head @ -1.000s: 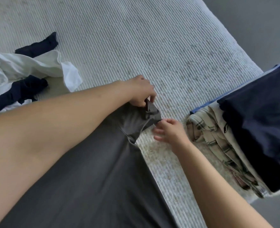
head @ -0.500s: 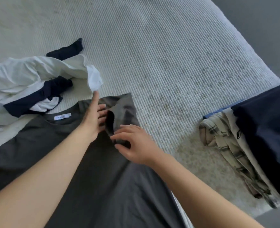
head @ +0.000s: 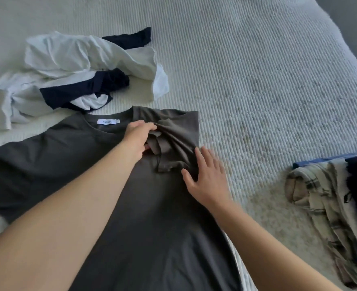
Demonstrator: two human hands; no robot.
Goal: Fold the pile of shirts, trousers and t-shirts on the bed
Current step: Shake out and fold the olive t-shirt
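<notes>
Dark grey, the t-shirt (head: 114,185) lies flat on the bed (head: 257,80) while the left hand (head: 138,136) seems to pinch its folded-in sleeve (head: 173,141) and the right hand (head: 207,175) presses flat with fingers spread, so loosening either could let the bunched sleeve spring crooked.

The bed (head: 257,70) is covered by a ribbed white spread. On it are laid a dark grey t-shirt (head: 79,164), a crumpled white-and-navy heap (head: 68,66) and a folded stack (head: 330,196) at the right edge.
</notes>
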